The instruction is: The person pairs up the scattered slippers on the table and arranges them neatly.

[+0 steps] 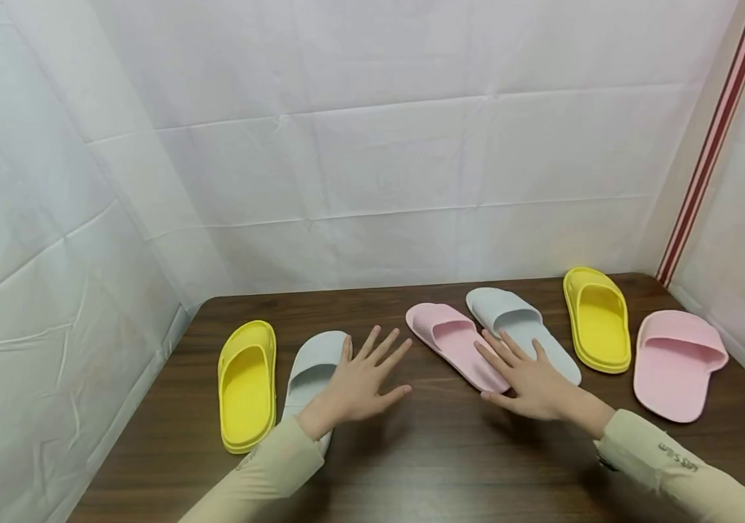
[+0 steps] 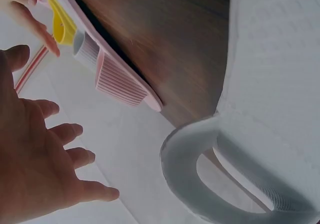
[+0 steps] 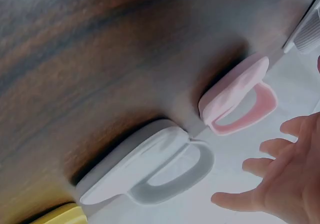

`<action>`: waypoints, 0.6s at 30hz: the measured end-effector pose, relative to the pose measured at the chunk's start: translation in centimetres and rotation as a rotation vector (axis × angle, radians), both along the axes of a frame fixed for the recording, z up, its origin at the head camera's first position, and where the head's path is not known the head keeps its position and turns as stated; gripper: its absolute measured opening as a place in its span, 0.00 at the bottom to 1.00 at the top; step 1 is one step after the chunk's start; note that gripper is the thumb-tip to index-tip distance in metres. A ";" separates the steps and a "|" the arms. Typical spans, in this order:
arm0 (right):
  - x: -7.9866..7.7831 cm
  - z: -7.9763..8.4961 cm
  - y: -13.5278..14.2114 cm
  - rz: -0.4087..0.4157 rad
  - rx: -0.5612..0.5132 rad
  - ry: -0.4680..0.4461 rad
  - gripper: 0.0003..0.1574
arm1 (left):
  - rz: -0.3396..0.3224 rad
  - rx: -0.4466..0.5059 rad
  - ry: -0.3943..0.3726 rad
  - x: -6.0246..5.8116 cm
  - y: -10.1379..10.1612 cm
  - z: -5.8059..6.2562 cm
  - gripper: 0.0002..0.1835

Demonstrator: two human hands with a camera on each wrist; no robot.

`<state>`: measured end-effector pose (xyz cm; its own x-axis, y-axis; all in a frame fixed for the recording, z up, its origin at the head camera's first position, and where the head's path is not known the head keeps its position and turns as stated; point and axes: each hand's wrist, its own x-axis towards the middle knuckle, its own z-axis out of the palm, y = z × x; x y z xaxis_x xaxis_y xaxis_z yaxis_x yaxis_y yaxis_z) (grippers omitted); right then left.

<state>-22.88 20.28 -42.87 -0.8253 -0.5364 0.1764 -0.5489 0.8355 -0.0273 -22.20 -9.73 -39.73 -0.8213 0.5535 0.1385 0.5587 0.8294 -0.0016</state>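
Note:
Both hands hover over the table with fingers spread, holding nothing. My left hand (image 1: 354,388) is beside a light grey slipper (image 1: 322,350), partly covering it in the head view; in the left wrist view that slipper (image 2: 275,59) looms close at the right. A yellow slipper (image 1: 246,399) lies further left. My right hand (image 1: 536,385) is over the near ends of a pink slipper (image 1: 460,347) and a second light grey slipper (image 1: 545,341). Beyond it, on the right, lie another yellow slipper (image 1: 601,327) and another pink slipper (image 1: 673,381).
The dark wood-grain table (image 1: 438,465) carries all the slippers. White cloth (image 1: 379,160) hangs behind it and on both sides. A red-striped band (image 1: 715,145) runs down the back right corner.

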 end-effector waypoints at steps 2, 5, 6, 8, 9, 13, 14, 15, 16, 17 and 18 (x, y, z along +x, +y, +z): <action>-0.2 0.1 0.2 -0.002 -0.008 0.004 0.47 | -0.005 0.009 -0.008 -0.1 -0.1 0.1 0.36; -0.4 0.2 0.3 -0.004 -0.017 0.002 0.47 | -0.008 0.018 -0.020 -0.1 -0.2 0.3 0.36; -0.5 0.2 0.4 -0.004 -0.021 0.000 0.47 | -0.011 0.023 -0.020 -0.1 -0.3 0.3 0.35; -0.6 0.4 0.5 -0.004 -0.025 -0.003 0.47 | -0.015 0.025 -0.018 -0.1 -0.3 0.5 0.35; -0.7 0.5 0.6 -0.005 -0.023 -0.005 0.47 | -0.015 0.022 -0.018 -0.1 -0.4 0.5 0.35; -0.7 0.7 0.9 -0.003 -0.017 -0.011 0.47 | -0.021 0.029 -0.022 -0.2 -0.6 0.7 0.36; -0.8 0.8 0.9 -0.001 -0.018 -0.013 0.47 | -0.021 0.032 -0.023 -0.3 -0.6 0.7 0.35; -0.8 0.8 1.0 0.001 -0.020 -0.012 0.47 | -0.019 0.033 -0.027 -0.3 -0.7 0.8 0.35; -0.9 0.9 1.0 0.004 -0.023 -0.010 0.47 | -0.019 0.036 -0.027 -0.3 -0.7 0.8 0.35; -1.0 0.9 1.0 0.008 -0.027 -0.008 0.47 | -0.019 0.037 -0.024 -0.4 -0.8 0.8 0.34; -1.1 1.0 1.0 0.013 -0.030 -0.006 0.46 | -0.014 0.034 -0.023 -0.4 -0.9 0.9 0.34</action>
<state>-23.95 21.32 -41.90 -0.8193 -0.5418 0.1876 -0.5595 0.8269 -0.0554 -22.60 -10.60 -38.87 -0.8167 0.5602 0.1385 0.5698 0.8209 0.0397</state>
